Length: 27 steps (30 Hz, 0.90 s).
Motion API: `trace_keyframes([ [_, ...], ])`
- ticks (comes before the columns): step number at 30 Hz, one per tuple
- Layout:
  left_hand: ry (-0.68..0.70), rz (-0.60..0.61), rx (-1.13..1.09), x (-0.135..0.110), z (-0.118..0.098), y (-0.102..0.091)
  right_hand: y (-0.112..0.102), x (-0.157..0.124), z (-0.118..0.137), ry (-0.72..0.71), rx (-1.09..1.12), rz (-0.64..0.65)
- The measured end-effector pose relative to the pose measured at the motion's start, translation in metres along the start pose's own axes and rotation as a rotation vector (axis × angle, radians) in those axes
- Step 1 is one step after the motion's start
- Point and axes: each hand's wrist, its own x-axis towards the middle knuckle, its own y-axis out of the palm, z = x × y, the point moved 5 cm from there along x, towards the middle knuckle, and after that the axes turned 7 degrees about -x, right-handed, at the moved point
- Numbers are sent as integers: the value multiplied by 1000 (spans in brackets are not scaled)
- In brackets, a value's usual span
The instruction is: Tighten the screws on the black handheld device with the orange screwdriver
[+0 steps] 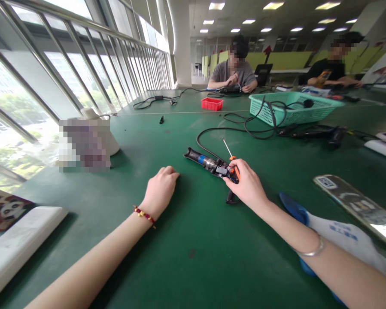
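On the green table (193, 257) lies an opened black corded tool (208, 163) with its blue and metal insides showing. My right hand (247, 184) is closed around an orange-handled screwdriver (229, 154), its tip pointing up and away, and rests at the tool's near end. My left hand (160, 191) lies curled in a loose fist on the table, a little left of the tool, holding nothing visible. A red bead bracelet sits on that wrist.
A teal basket (292, 109) with cables stands at the back right, a small red tray (212, 104) behind the tool. A phone (357, 206) and a white-and-blue glove (341, 236) lie at right. Two people work at the far end. A white box (19, 244) sits near left.
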Motion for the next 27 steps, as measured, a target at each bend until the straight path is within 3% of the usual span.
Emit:
trace_keyframes([
  [3, 294, 20, -2, -5, -36, 5, 3, 2, 1, -41, 63, 11],
  [6, 418, -8, -51, -5, -44, 6, 6, 8, 8, -101, 60, 60],
  [14, 439, -89, -169, -3, -35, 7, 15, 35, 33, -339, -37, 249],
  [27, 452, -127, -163, -3, -35, 5, 21, 49, 30, -431, -72, 343],
])
